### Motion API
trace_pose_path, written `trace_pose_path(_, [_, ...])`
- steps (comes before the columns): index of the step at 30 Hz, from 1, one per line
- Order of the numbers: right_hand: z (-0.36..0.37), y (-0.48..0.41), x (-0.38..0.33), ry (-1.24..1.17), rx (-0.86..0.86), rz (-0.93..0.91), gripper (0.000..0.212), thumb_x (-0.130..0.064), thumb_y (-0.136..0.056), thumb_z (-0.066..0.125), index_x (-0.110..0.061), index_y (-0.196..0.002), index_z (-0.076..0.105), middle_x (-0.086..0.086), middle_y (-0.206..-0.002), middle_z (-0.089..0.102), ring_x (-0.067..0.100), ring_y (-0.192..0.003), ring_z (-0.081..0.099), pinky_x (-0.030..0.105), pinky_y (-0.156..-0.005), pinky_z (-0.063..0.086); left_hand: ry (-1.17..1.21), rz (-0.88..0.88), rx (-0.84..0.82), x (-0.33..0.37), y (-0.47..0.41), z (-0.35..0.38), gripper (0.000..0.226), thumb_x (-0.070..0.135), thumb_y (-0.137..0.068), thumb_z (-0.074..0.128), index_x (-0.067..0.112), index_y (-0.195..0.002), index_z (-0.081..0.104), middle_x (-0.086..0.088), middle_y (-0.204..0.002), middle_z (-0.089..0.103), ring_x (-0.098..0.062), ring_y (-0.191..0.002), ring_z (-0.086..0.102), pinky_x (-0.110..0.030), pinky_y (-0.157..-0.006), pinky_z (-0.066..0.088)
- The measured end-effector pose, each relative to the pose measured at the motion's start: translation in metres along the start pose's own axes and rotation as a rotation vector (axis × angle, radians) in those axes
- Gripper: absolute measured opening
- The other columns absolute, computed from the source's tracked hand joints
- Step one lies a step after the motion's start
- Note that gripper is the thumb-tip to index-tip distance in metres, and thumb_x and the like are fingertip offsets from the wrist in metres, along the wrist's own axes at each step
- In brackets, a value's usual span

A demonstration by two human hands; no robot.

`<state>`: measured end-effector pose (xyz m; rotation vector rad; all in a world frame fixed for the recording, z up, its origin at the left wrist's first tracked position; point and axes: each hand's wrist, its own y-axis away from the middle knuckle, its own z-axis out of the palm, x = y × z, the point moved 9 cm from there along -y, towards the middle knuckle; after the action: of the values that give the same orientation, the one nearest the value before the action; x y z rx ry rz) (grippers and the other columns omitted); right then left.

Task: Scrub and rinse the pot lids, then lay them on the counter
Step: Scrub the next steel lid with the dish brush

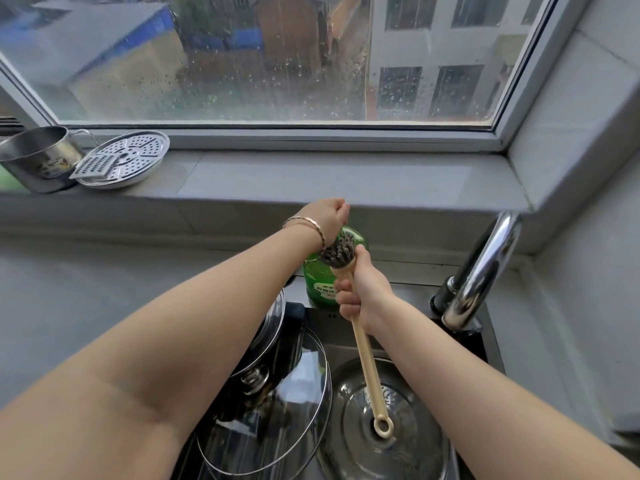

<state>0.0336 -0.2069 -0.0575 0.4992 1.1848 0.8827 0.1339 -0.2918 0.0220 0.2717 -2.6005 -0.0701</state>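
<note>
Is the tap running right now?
Off: no water falls from the faucet spout. The left hand grips the soap bottle top, the right hand holds the brush.

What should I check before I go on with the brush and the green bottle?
1. Right hand grips the long wooden-handled scrubbing brush: ok.
2. Brush bristles turned up against the green plastic detergent bottle: ok.
3. Left hand curled over the bottle's top: ok; the dispenser itself is hidden.
4. Detergent on the bristles: cannot tell.
5. Steel-rimmed glass pot lids lying within reach below the brush: ok.
6. Water from the curved chrome faucet: not ok, no stream visible.
</note>
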Motion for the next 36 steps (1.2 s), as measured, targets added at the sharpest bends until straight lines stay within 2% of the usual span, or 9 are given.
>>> trace_pose_path(8, [-0.011,0.01,0.002,0.047,0.039,-0.034,0.045,-0.056,-0.093,0.035,-0.014,-0.091,0.052,-0.003,-0.043,0.035,0.006,-0.028,0.022,0.011,-0.031,0.015,0.075,-0.054,-0.06,-0.002,0.002,-0.002,0.04,0.034,-0.101,0.028,0.013,-0.126,0.051,-0.011,-0.124,0.057,-0.026,-0.111,0.053,-0.033,-0.095,0.04])
trace_pose_path(12, [-0.024,0.021,0.007,0.138,0.066,-0.096,0.041,-0.054,-0.093,0.038,-0.016,-0.085,0.05,-0.001,-0.05,0.036,0.006,-0.028,0.022,0.011,-0.032,0.016,0.447,-0.137,0.235,-0.008,0.034,-0.035,0.039,0.028,-0.101,0.032,0.014,-0.137,0.037,-0.01,-0.13,0.05,-0.021,-0.106,0.053,-0.028,-0.09,0.039])
trace_pose_path(15, [-0.038,0.03,0.019,0.312,0.098,-0.144,0.044,-0.055,-0.093,0.038,-0.017,-0.073,0.048,0.0,-0.054,0.038,0.007,-0.031,0.024,0.012,-0.032,0.017,0.684,-0.413,0.507,-0.071,0.09,-0.018,0.03,0.015,-0.095,0.043,0.013,-0.125,0.046,-0.008,-0.118,0.054,-0.023,-0.095,0.055,-0.03,-0.083,0.043])
trace_pose_path(20, [-0.066,0.04,0.048,0.575,0.146,-0.194,0.046,-0.055,-0.092,0.04,-0.015,-0.071,0.048,0.001,-0.055,0.042,0.01,-0.035,0.028,0.013,-0.036,0.02,1.306,-1.198,0.513,-0.179,0.22,0.113,0.019,0.005,-0.086,0.047,0.006,-0.105,0.052,-0.014,-0.083,0.057,-0.018,-0.046,0.054,-0.023,-0.039,0.043])
trace_pose_path(22, [-0.074,0.045,0.058,0.635,0.14,-0.214,0.044,-0.053,-0.092,0.041,-0.014,-0.075,0.047,0.002,-0.056,0.042,0.011,-0.038,0.028,0.014,-0.037,0.02,1.408,-1.325,0.509,-0.195,0.256,0.132,0.011,0.009,-0.089,0.044,0.008,-0.08,0.051,-0.009,-0.057,0.058,-0.015,-0.025,0.049,-0.017,-0.027,0.037])
trace_pose_path(26, [-0.084,0.053,0.069,0.667,0.124,-0.235,0.04,-0.051,-0.092,0.043,-0.013,-0.079,0.048,0.002,-0.054,0.04,0.01,-0.037,0.027,0.014,-0.034,0.018,1.622,-1.296,0.664,-0.221,0.271,0.123,0.04,0.018,-0.093,0.041,0.012,-0.056,0.055,-0.007,-0.073,0.066,-0.01,-0.064,0.061,-0.02,-0.062,0.05])
trace_pose_path(29, [-0.091,0.055,0.072,0.686,0.136,-0.24,0.041,-0.052,-0.092,0.044,-0.013,-0.078,0.048,0.002,-0.054,0.04,0.011,-0.037,0.027,0.014,-0.036,0.018,1.682,-1.255,0.658,-0.238,0.266,0.119,0.034,0.028,-0.097,0.037,0.02,-0.064,0.039,0.005,-0.083,0.056,-0.01,-0.097,0.046,-0.026,-0.09,0.037])
trace_pose_path(33, [-0.096,0.058,0.074,0.738,0.151,-0.25,0.043,-0.051,-0.092,0.044,-0.013,-0.07,0.046,0.002,-0.056,0.04,0.007,-0.032,0.03,0.014,-0.036,0.021,1.8,-1.154,0.777,-0.254,0.262,0.114,0.029,0.035,-0.095,0.049,0.022,-0.069,0.046,0.009,-0.084,0.054,-0.004,-0.08,0.052,-0.021,-0.099,0.039])
trace_pose_path(36, [-0.098,0.06,0.078,0.761,0.157,-0.223,0.045,-0.052,-0.092,0.043,-0.015,-0.066,0.045,0.002,-0.058,0.041,0.006,-0.032,0.033,0.014,-0.036,0.022,1.801,-1.143,0.803,-0.25,0.266,0.11,0.026,0.035,-0.091,0.056,0.023,-0.069,0.049,0.013,-0.066,0.054,0.0,-0.054,0.045,-0.01,-0.066,0.043])
